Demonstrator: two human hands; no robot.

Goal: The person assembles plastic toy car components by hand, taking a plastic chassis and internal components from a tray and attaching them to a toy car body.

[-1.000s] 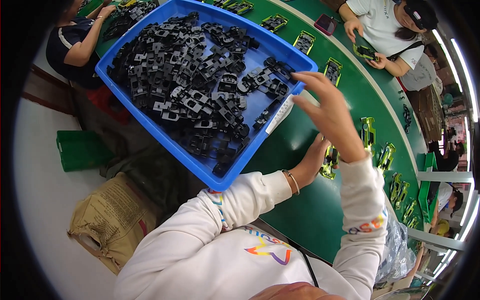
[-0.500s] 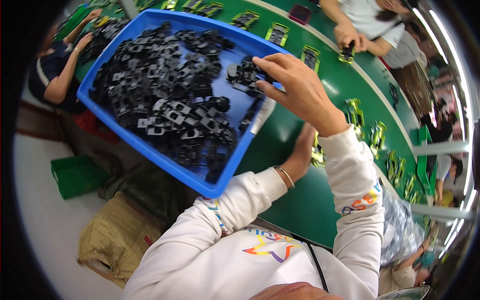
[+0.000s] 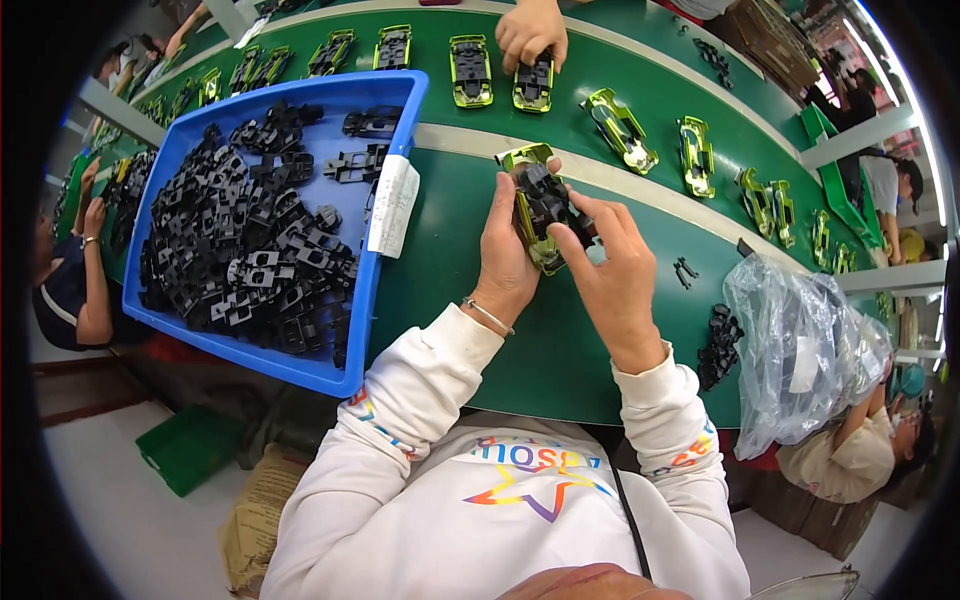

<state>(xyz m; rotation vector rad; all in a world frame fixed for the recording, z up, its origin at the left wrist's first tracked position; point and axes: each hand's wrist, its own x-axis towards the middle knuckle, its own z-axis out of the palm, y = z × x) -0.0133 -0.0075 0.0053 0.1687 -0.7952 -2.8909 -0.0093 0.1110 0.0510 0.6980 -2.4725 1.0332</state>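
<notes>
My left hand (image 3: 508, 245) grips a yellow-green toy car body shell (image 3: 522, 156) from its left side, hollow side up, above the green table. A black plastic car chassis (image 3: 546, 203) sits in the shell, seemingly not quite flush. The fingers of my right hand (image 3: 622, 270) are closed on the chassis at its right side. Whether it is fully seated cannot be seen. To the left, a blue tub (image 3: 240, 352) holds a heap of black chassis parts (image 3: 265, 225).
Yellow-green car shells (image 3: 696, 157) line the green conveyor (image 3: 560, 140) beyond. Across it, a co-worker's hand (image 3: 531, 36) touches one shell. Small black parts (image 3: 719, 345) and a clear plastic bag (image 3: 800, 350) lie at right. A green bin (image 3: 190, 450) stands low at left.
My right hand has moved from the blue tub, bringing a black chassis to the shell. My left hand has come into clear view with the shell. The view has shifted, so the tub appears further left.
</notes>
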